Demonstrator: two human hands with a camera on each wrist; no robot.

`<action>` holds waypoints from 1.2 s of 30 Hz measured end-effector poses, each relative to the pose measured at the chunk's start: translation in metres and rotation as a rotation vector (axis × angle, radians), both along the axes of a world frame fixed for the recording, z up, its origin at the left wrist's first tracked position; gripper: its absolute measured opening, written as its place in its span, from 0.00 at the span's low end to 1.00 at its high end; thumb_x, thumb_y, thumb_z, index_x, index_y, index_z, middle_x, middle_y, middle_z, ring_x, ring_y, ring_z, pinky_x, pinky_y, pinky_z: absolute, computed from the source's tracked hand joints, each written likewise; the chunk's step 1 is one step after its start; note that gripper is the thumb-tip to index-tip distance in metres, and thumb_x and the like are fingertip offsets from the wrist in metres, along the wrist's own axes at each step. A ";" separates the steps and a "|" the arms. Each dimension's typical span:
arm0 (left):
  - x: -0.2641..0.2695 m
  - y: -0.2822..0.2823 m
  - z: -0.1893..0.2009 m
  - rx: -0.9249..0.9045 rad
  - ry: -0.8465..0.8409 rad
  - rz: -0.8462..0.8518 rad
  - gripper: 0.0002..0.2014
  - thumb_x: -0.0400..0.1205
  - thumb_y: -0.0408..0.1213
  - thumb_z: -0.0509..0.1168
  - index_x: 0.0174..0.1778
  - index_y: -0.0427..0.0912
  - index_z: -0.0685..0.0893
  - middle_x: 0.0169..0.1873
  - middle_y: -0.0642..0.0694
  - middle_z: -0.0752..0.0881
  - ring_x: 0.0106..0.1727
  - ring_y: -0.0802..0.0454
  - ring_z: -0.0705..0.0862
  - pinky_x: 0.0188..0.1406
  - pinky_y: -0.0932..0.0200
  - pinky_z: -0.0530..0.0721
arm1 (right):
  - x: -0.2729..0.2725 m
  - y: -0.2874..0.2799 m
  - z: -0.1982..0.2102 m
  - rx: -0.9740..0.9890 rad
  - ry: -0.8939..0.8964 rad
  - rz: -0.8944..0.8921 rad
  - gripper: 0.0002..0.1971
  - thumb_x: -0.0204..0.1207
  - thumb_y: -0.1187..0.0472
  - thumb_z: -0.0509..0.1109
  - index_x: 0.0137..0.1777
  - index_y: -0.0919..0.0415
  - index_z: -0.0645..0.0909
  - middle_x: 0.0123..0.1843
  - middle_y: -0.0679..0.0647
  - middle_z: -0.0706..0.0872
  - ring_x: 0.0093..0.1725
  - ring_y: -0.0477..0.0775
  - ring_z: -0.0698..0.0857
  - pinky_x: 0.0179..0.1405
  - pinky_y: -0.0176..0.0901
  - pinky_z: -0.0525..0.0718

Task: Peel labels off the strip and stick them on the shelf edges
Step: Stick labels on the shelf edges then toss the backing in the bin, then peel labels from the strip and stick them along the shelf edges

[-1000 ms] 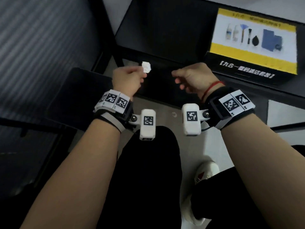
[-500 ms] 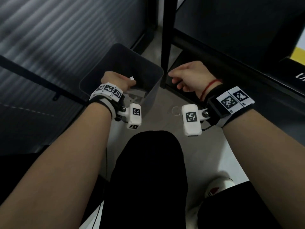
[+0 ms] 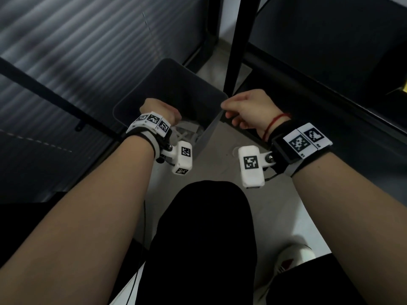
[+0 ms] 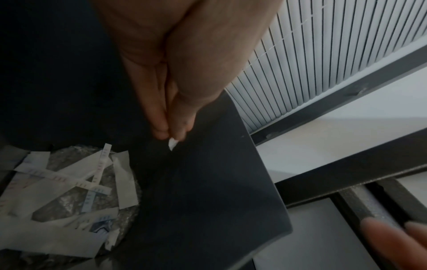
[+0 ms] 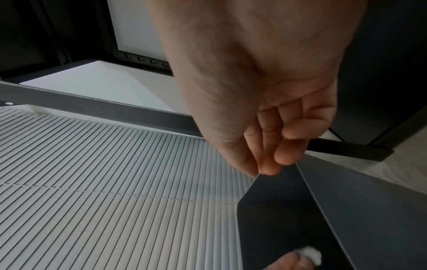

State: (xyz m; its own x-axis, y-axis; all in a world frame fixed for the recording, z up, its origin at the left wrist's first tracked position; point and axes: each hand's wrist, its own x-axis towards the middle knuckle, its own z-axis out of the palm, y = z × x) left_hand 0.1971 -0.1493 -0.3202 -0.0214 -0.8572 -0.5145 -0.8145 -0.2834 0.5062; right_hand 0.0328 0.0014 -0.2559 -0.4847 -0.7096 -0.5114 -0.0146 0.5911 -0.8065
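From the head view, the left hand reaches down into the mouth of a dark grey bin standing on the pale floor beside a black shelf post; its fingers are hidden behind the wrist. The right hand hovers just past the bin's right corner with its fingers loosely curled and nothing visible in them. White paper scraps lie at the bottom of the bin. In the left wrist view, the thumb and fingertips are pressed together, pinching a small white label scrap over the bin's inner wall, with discarded backing strips lying below to the left. In the right wrist view, the right hand's fingers hang loosely bent and hold nothing, just above the bin's corner, and the white scrap shows at the lower edge between blurred fingertips of the left hand.
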 end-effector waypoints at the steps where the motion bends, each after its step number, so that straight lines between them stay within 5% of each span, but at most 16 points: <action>1: -0.002 0.001 0.001 0.000 0.020 0.009 0.10 0.68 0.39 0.85 0.42 0.44 0.95 0.44 0.43 0.95 0.45 0.49 0.94 0.50 0.56 0.93 | -0.003 0.001 0.003 -0.006 0.000 -0.010 0.04 0.78 0.61 0.75 0.49 0.60 0.89 0.31 0.50 0.87 0.21 0.41 0.81 0.22 0.34 0.75; 6: -0.008 0.003 0.004 -0.030 0.036 -0.008 0.10 0.71 0.44 0.84 0.42 0.45 0.94 0.40 0.43 0.94 0.44 0.50 0.94 0.54 0.54 0.93 | -0.014 0.007 0.012 -0.019 -0.003 -0.052 0.05 0.80 0.61 0.74 0.51 0.61 0.89 0.32 0.50 0.86 0.20 0.40 0.79 0.20 0.31 0.74; 11: -0.018 0.011 0.020 -0.033 0.053 -0.115 0.11 0.73 0.30 0.80 0.49 0.47 0.94 0.49 0.43 0.94 0.49 0.48 0.94 0.55 0.52 0.93 | -0.021 0.012 0.018 -0.022 -0.011 -0.067 0.05 0.80 0.61 0.74 0.52 0.61 0.89 0.32 0.50 0.86 0.20 0.41 0.79 0.20 0.31 0.73; 14: -0.034 0.019 0.043 -0.078 0.125 -0.162 0.09 0.76 0.30 0.75 0.44 0.50 0.92 0.42 0.44 0.94 0.40 0.50 0.93 0.47 0.56 0.94 | -0.024 0.014 0.028 -0.026 -0.014 -0.081 0.05 0.80 0.61 0.74 0.52 0.61 0.89 0.32 0.50 0.86 0.20 0.41 0.79 0.18 0.31 0.73; 19: -0.082 0.059 0.112 -0.164 0.331 -0.313 0.05 0.78 0.39 0.71 0.37 0.48 0.89 0.27 0.51 0.89 0.16 0.67 0.80 0.22 0.72 0.79 | -0.039 0.026 0.070 -0.071 0.001 -0.171 0.02 0.79 0.62 0.74 0.48 0.59 0.87 0.30 0.50 0.85 0.18 0.42 0.79 0.16 0.30 0.73; 25: -0.138 0.110 0.191 -0.145 0.576 -0.545 0.08 0.80 0.36 0.70 0.36 0.51 0.89 0.17 0.54 0.85 0.19 0.62 0.81 0.30 0.65 0.84 | -0.067 0.074 0.140 -0.183 0.055 -0.285 0.02 0.80 0.62 0.73 0.46 0.58 0.86 0.31 0.50 0.86 0.21 0.42 0.79 0.18 0.31 0.75; 36: -0.209 0.223 0.319 -0.179 0.873 -0.920 0.09 0.82 0.40 0.71 0.35 0.53 0.87 0.20 0.55 0.86 0.21 0.60 0.81 0.31 0.66 0.81 | -0.100 0.205 0.251 -0.271 0.231 -0.530 0.04 0.79 0.62 0.73 0.48 0.63 0.86 0.31 0.53 0.86 0.23 0.50 0.80 0.22 0.36 0.74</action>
